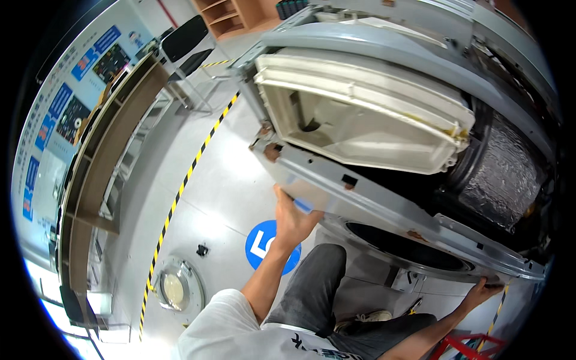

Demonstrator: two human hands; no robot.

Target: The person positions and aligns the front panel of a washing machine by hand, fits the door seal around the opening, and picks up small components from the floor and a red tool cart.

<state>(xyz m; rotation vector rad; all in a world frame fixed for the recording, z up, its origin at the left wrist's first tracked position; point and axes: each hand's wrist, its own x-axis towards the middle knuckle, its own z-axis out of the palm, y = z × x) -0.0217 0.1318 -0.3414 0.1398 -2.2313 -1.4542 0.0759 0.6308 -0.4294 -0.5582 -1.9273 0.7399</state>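
Note:
In front of me stands a front-loading washing machine with its top off. Its grey metal front panel point(384, 192) has a large round door opening point(408, 246). My left hand point(295, 223) holds the panel at its left side, with some fingers hidden against it. Farther right, my right hand point(482, 294) is closed on the panel's lower right edge, its fingertips partly out of sight. Behind the panel's top edge sits a cream plastic drawer housing point(360, 117). To its right is a dark rounded part covered in silver foil point(504, 174).
A round washing machine door point(174, 288) lies on the floor at left, near a small black part point(203, 249). Yellow-black tape point(191, 171) crosses the floor by a blue round sticker point(255, 240). A red frame point(465, 348) stands lower right; a folding chair point(189, 51) and long bench point(99, 162) stand left.

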